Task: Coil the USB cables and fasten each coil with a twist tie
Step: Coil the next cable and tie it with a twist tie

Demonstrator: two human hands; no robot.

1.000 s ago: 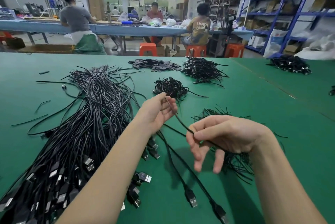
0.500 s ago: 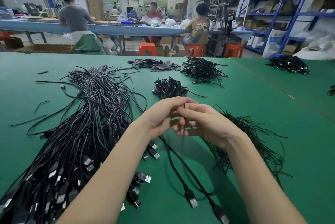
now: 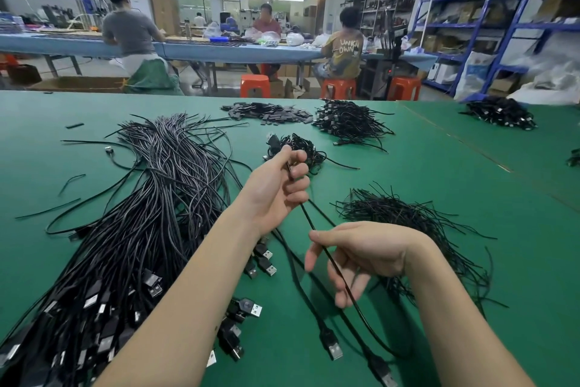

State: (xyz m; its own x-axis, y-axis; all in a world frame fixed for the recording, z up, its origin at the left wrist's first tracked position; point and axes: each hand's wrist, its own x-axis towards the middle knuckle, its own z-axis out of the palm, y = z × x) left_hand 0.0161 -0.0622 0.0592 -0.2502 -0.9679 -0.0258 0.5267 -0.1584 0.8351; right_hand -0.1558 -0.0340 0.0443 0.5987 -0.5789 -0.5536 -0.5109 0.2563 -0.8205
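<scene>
A black USB cable (image 3: 309, 219) runs taut between my two hands above the green table (image 3: 423, 173). My left hand (image 3: 279, 189) is raised and pinches the cable's thin end between thumb and fingers. Lower and nearer, my right hand (image 3: 361, 256) has the cable passing between its thumb and fingers. The cable's plug end (image 3: 381, 371) trails on the table near me, beside a second plug (image 3: 334, 347). A large bundle of loose USB cables (image 3: 135, 229) lies at the left. A heap of thin black twist ties (image 3: 405, 217) lies under and beyond my right wrist.
A small pile of coiled cables (image 3: 301, 148) lies just beyond my left hand. Farther back lie a pile of flat dark pieces (image 3: 266, 112) and more cable heaps (image 3: 351, 123) (image 3: 499, 112). Several people sit at a blue bench (image 3: 219, 49) behind, with orange stools and blue shelving (image 3: 502, 26).
My hands were together at the cable's end half a second ago. Now my right hand has slid down and toward me along the cable, and my left hand has risen.
</scene>
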